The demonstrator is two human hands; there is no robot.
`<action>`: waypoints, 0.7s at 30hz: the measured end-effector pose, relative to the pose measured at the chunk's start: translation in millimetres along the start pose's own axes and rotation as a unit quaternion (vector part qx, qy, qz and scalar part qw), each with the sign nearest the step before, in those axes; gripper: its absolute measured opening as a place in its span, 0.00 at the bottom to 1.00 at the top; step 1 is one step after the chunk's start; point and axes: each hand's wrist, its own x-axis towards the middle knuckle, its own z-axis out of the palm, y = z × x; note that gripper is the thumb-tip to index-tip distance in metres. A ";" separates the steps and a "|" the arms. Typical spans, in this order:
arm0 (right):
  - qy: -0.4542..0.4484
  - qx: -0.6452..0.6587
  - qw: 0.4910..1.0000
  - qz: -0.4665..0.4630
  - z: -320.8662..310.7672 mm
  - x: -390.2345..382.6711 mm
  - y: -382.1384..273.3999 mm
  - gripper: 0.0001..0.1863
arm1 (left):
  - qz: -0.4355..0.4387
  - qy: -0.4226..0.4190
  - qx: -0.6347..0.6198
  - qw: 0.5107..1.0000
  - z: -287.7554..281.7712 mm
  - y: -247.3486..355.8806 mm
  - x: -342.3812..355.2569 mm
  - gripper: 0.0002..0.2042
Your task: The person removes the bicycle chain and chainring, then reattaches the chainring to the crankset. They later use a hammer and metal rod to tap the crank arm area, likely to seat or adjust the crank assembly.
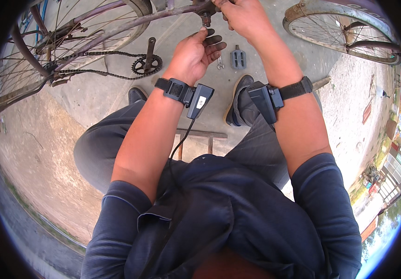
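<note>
At the top of the view, a bicycle's bottom bracket axle (206,19) points toward me from the worn purple frame (149,17). My left hand (192,55) is just below it, palm up. Its thumb tip is at the axle's end, and its darkened fingers are spread apart. My right hand (246,17) is at the bracket's right side with its fingers curled. The upper edge cuts it off, and whatever it grips is hidden. On the ground, a crank with chainring (148,63) lies with the chain (93,72) around it. A grey pedal (238,58) and a small wrench (220,63) lie between my arms.
The spoked rear wheel (112,23) stands at upper left, and the front wheel (298,19) at upper right. A low stool (202,134) is beneath me, between my legs. A cable (182,144) runs from my left wrist device (199,101) down to my shirt.
</note>
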 end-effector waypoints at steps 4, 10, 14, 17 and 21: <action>0.006 -0.005 1.000 0.001 0.6 0.3 0.4 0.21 | 0.005 -0.014 -0.019 1.000 8.5 2.4 9.7 0.12; 0.005 0.012 1.000 0.025 1.1 1.2 1.1 0.21 | 0.023 -0.010 -0.055 0.998 8.6 -2.5 18.1 0.12; 0.001 0.021 0.999 0.049 1.6 0.9 -0.1 0.20 | 0.026 -0.009 -0.076 0.997 9.3 -4.3 21.4 0.12; 0.000 0.034 0.998 0.048 0.9 -0.3 -2.2 0.20 | 0.023 -0.019 -0.115 0.993 11.3 -4.0 21.3 0.12; -0.005 0.044 0.996 0.071 0.1 -0.4 -5.1 0.20 | 0.017 -0.027 -0.143 0.989 13.5 -5.9 20.1 0.10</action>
